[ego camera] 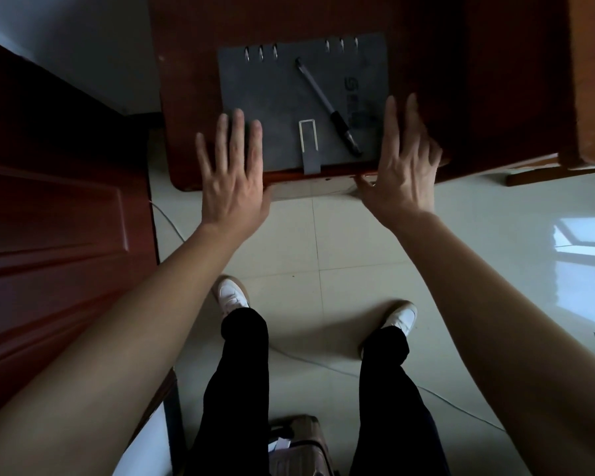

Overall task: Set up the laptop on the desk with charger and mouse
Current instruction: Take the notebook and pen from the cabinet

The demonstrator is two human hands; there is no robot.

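A grey ring binder notebook (282, 94) lies closed on the dark red wooden desk (461, 97), close to its front edge. A dark pen (327, 106) rests diagonally on the cover. My left hand (232, 176) hovers flat with fingers spread at the notebook's front left corner. My right hand (404, 163) is spread open at the notebook's front right corner, over the desk edge. Neither hand holds anything. No laptop, charger or mouse is in view.
A dark red door (49, 201) stands at the left. A brown suitcase (299, 444) sits on the tiled floor behind my feet. A thin white cable (454, 400) runs across the floor. A lighter wooden piece of furniture (591, 80) rises at the right.
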